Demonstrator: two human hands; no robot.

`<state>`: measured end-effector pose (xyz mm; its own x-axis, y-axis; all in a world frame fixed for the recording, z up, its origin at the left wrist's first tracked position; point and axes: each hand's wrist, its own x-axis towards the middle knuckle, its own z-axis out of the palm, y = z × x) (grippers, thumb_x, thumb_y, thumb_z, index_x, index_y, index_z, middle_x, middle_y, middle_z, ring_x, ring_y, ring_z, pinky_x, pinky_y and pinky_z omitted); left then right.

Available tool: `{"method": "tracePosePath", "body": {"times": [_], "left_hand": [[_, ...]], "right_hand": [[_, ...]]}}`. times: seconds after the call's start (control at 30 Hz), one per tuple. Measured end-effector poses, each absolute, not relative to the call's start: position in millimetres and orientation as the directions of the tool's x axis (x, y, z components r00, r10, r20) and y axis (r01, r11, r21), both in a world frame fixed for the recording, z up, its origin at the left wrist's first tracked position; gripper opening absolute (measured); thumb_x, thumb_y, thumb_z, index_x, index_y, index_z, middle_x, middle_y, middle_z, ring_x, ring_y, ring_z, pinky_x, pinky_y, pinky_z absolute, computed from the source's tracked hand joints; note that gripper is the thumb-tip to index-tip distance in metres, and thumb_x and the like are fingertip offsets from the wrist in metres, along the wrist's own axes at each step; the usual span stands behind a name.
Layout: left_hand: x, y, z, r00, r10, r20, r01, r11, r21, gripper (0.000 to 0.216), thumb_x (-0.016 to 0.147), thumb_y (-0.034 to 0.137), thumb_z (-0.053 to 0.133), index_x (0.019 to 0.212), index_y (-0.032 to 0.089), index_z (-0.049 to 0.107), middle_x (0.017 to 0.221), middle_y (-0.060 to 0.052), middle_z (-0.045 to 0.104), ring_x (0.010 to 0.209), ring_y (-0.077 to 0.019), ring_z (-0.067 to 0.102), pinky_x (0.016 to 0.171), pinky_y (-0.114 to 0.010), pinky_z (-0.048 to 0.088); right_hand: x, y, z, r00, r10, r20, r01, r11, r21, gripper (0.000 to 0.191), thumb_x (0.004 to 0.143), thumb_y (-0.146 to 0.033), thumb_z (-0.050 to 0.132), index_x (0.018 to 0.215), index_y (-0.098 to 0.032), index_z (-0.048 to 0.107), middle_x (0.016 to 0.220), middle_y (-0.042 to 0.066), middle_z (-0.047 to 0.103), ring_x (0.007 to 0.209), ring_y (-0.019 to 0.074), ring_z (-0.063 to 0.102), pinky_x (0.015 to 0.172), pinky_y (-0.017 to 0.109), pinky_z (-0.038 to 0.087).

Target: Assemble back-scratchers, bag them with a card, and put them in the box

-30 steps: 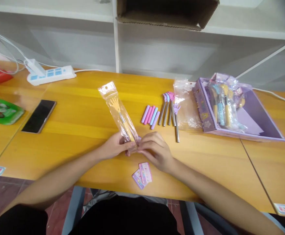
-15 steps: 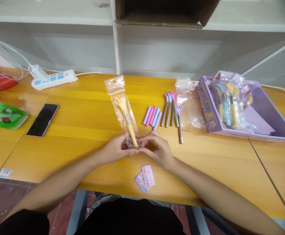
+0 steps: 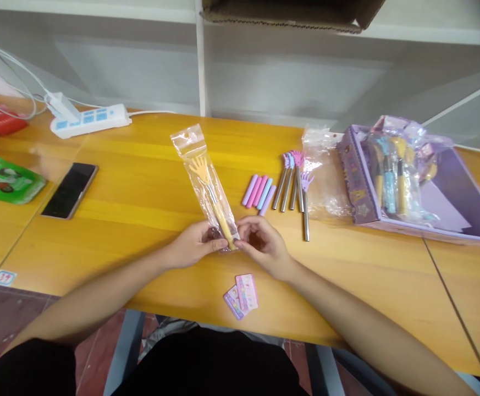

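Observation:
Between my two hands is a yellow back scratcher [image 3: 222, 220] inside a clear plastic bag [image 3: 188, 140], its hand-shaped head pointing away from me. My left hand [image 3: 196, 242] pinches the bag and handle near the lower end, thumb on top. At the bag's bottom right corner, the fingers of my right hand [image 3: 263, 245] are closed on the plastic. Nearer to me lie overlapping pink and purple printed cards [image 3: 246, 291]. Beyond my right hand are several loose handle grips [image 3: 257, 191] in pink, purple and blue, beside several metal-stemmed back scratchers [image 3: 293, 181].
A purple box [image 3: 361, 212] with bagged back scratchers [image 3: 392, 181] stands at the right, an empty-looking clear bag [image 3: 326, 181] beside it. To the left are a phone [image 3: 70, 190], a power strip [image 3: 91, 120] and a green package [image 3: 6, 179]. A cardboard box [image 3: 289, 16] sits on the shelf above.
The bagged back scratcher has tilted a little more to the left at its head, and its bag looks flatter. My right fingers have shifted along the bottom corner. The view has moved slightly.

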<state>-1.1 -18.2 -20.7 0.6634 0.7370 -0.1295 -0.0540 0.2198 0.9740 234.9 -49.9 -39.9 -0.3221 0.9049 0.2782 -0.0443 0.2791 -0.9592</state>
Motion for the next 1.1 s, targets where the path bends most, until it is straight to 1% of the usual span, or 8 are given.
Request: {"method": "tracePosePath", "body": {"times": [0.17, 0.3, 0.4, 0.5, 0.63, 0.83, 1.0, 1.1], "left_hand": [[-1, -21, -21, 0.667, 0.735, -0.124, -0.051, 0.211, 0.976, 0.040, 0.099, 0.044, 0.078, 0.128, 0.017, 0.071, 0.121, -0.012, 0.077, 0.108, -0.0228, 0.072, 0.100, -0.042, 0.058], [-1, -24, -19, 0.641, 0.764, -0.074, 0.016, 0.083, 0.996, 0.037, 0.102, 0.042, 0.074, 0.129, 0.018, 0.071, 0.129, -0.014, 0.075, 0.114, -0.0253, 0.071, 0.102, -0.044, 0.059], [0, -30, -16, 0.609, 0.792, -0.042, 0.107, -0.030, 0.994, 0.033, 0.104, 0.044, 0.070, 0.125, 0.018, 0.072, 0.120, -0.013, 0.076, 0.107, -0.0250, 0.072, 0.098, -0.043, 0.060], [1, -35, -15, 0.621, 0.783, -0.022, 0.107, -0.056, 0.993, 0.033, 0.105, 0.043, 0.069, 0.126, 0.018, 0.070, 0.116, -0.012, 0.077, 0.103, -0.0236, 0.072, 0.095, -0.042, 0.061], [0, -34, -14, 0.635, 0.772, -0.027, 0.057, -0.012, 0.998, 0.045, 0.104, 0.039, 0.072, 0.144, 0.021, 0.061, 0.119, -0.011, 0.075, 0.109, -0.0244, 0.074, 0.094, -0.041, 0.062], [-1, -27, -10, 0.677, 0.719, -0.157, 0.024, 0.192, 0.981, 0.035, 0.102, 0.041, 0.076, 0.125, 0.017, 0.068, 0.092, -0.005, 0.074, 0.079, -0.0162, 0.070, 0.075, -0.031, 0.058], [0, -24, -11, 0.696, 0.699, -0.166, -0.056, 0.283, 0.958, 0.042, 0.103, 0.043, 0.074, 0.135, 0.018, 0.068, 0.095, -0.005, 0.075, 0.081, -0.0173, 0.072, 0.072, -0.031, 0.059], [1, -24, -11, 0.696, 0.699, -0.167, -0.064, 0.291, 0.955, 0.040, 0.103, 0.045, 0.073, 0.133, 0.018, 0.071, 0.097, -0.006, 0.077, 0.080, -0.0171, 0.072, 0.073, -0.031, 0.060]], "right_hand": [[234, -48, -40, -0.351, 0.915, 0.197, -0.104, 0.171, -0.980, 0.039, 0.101, -0.036, 0.079, 0.133, -0.026, 0.058, 0.096, 0.000, 0.070, 0.080, 0.0140, 0.067, 0.074, 0.030, 0.056], [234, -46, -38, -0.369, 0.919, 0.136, -0.125, 0.096, -0.988, 0.037, 0.099, -0.038, 0.082, 0.125, -0.025, 0.059, 0.090, -0.001, 0.069, 0.076, 0.0129, 0.065, 0.070, 0.028, 0.053], [235, -44, -36, -0.389, 0.915, 0.105, -0.153, 0.049, -0.987, 0.038, 0.097, -0.038, 0.084, 0.122, -0.025, 0.059, 0.087, -0.003, 0.069, 0.073, 0.0119, 0.063, 0.069, 0.026, 0.051], [237, -43, -34, -0.401, 0.912, 0.083, -0.166, 0.016, -0.986, 0.033, 0.096, -0.040, 0.085, 0.112, -0.024, 0.060, 0.084, -0.004, 0.066, 0.070, 0.0111, 0.061, 0.066, 0.025, 0.050], [240, -41, -31, -0.478, 0.875, 0.078, -0.054, 0.060, -0.997, 0.027, 0.101, -0.044, 0.078, 0.094, -0.021, 0.067, 0.083, 0.000, 0.070, 0.070, 0.0121, 0.062, 0.066, 0.026, 0.049], [243, -39, -28, -0.498, 0.860, 0.112, 0.014, 0.137, -0.990, 0.036, 0.108, -0.044, 0.067, 0.084, -0.019, 0.073, 0.072, -0.001, 0.067, 0.064, 0.0110, 0.058, 0.063, 0.024, 0.046], [242, -42, -28, -0.468, 0.878, 0.102, 0.029, 0.130, -0.991, 0.038, 0.108, -0.046, 0.067, 0.083, -0.018, 0.071, 0.070, -0.002, 0.066, 0.062, 0.0103, 0.057, 0.062, 0.023, 0.046], [241, -43, -29, -0.468, 0.878, 0.100, 0.027, 0.127, -0.992, 0.036, 0.109, -0.045, 0.066, 0.084, -0.019, 0.070, 0.071, -0.002, 0.067, 0.061, 0.0103, 0.057, 0.061, 0.023, 0.047]]}}
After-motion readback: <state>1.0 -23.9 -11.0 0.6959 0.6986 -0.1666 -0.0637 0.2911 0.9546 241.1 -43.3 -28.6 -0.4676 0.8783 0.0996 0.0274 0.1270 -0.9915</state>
